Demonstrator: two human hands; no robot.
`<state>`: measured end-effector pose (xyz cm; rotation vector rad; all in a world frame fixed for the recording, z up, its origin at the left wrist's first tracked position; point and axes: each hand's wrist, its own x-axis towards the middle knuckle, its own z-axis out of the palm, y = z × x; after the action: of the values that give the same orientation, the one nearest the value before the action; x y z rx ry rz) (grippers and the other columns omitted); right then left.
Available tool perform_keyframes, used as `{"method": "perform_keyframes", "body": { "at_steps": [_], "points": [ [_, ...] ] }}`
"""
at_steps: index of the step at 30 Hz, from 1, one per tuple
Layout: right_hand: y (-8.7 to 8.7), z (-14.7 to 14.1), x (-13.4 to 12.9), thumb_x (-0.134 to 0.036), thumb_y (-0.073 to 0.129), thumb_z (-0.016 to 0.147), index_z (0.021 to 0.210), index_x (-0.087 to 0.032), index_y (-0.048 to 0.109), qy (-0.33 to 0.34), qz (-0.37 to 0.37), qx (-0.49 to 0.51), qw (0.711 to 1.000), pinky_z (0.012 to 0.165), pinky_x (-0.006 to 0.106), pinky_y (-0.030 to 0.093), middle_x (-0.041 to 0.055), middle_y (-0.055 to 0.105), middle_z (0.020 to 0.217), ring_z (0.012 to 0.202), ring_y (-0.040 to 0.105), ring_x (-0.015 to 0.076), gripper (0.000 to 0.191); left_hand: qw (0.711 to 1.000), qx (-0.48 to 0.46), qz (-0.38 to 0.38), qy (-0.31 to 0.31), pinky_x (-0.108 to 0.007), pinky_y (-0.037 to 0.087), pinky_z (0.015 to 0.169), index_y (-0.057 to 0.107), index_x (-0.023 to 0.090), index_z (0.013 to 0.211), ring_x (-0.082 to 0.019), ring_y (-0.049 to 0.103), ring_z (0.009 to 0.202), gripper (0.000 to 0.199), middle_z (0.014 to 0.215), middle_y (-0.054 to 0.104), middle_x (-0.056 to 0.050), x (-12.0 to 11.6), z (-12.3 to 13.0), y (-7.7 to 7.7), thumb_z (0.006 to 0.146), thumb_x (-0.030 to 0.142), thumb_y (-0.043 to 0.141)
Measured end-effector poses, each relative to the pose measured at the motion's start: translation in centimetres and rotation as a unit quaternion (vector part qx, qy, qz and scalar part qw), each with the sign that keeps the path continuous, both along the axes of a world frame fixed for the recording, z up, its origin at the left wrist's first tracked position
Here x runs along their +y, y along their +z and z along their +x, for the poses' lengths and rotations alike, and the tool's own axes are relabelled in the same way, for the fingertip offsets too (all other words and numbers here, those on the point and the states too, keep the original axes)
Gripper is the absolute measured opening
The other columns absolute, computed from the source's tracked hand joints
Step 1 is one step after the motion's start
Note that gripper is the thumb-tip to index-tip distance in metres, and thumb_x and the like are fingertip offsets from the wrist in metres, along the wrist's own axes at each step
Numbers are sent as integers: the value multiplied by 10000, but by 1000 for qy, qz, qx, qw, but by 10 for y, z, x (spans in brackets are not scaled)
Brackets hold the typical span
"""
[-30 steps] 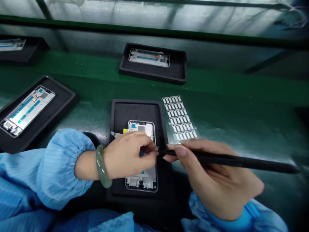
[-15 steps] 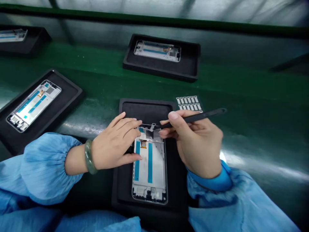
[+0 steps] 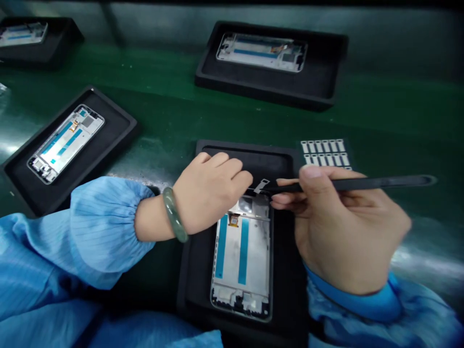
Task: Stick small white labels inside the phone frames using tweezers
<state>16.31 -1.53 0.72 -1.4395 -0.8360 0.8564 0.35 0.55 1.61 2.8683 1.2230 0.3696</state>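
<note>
In my right hand I hold black tweezers, pinched between thumb and fingers, their tip pointing left. At that tip is a small pale adhesive piece with a rectangular cut-out, over the top end of a phone frame. The silvery frame carries blue strips and a small orange flex connector, and lies in a black tray. My left hand is closed, knuckles up, over the frame's upper left corner. Its fingertips are hidden, so what they pinch, if anything, cannot be seen.
A sheet of small pale adhesive pieces lies on the green table behind my right hand. Black trays with similar phone frames stand left, far left and at the back.
My left hand has gone from spread fingers to curled ones at the frame's top. The adhesive piece now sticks up more clearly by the tweezers. The whole view has shifted.
</note>
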Motion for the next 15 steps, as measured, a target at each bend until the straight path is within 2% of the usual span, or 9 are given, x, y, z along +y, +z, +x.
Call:
{"method": "perform_keyframes", "body": {
  "at_steps": [4,6,8,9,11,13,15],
  "points": [
    [0,1,-1,-328,759,710,741,-182,650,-15,2,19,1000,419,244,561,-22,674,616,405,599,114,185,999,33,11,-5,-348,409,656,591,164,774,-228,591,818,196,790,604,-51,5,13,2,923,141,465],
    [0,2,-1,-331,755,716,738,-183,647,-18,5,22,1000,412,243,558,-25,671,611,403,597,112,184,999,33,-2,-5,-347,420,670,599,165,808,-224,593,811,182,802,611,-46,5,10,4,932,150,467],
    [0,3,-3,-337,752,729,745,-182,649,-16,4,23,1000,416,241,559,-23,672,616,410,602,112,187,999,11,-31,-10,-346,447,705,611,149,943,-221,600,836,125,876,638,-51,3,1,5,942,186,491],
    [-1,3,-3,-341,751,736,750,-182,651,-13,1,21,1000,424,241,562,-20,676,626,417,607,112,188,999,-11,-50,-17,-349,465,740,598,132,1032,-222,605,870,154,934,650,-61,1,-5,6,950,223,504],
    [-1,4,-5,-349,749,749,764,-181,658,-3,-5,5,1000,442,243,571,-17,683,646,429,614,112,191,993,-68,-85,-42,-379,479,875,539,88,1176,-227,608,981,331,1057,655,-94,-6,-17,5,962,339,515],
    [-1,3,-8,-355,749,756,775,-182,663,8,-7,-21,1000,458,246,579,-17,688,662,440,622,113,194,986,-112,-103,-66,-430,411,1041,515,67,1210,-235,582,1109,465,1154,641,-128,-14,-28,3,955,456,502],
    [-1,2,-10,-364,745,764,791,-187,667,22,-7,-59,998,471,247,584,-20,691,671,449,631,115,195,984,-123,-108,-71,-479,314,1135,533,85,1186,-247,541,1201,510,1243,610,-149,-23,-34,-1,933,527,504]
  ]
}}
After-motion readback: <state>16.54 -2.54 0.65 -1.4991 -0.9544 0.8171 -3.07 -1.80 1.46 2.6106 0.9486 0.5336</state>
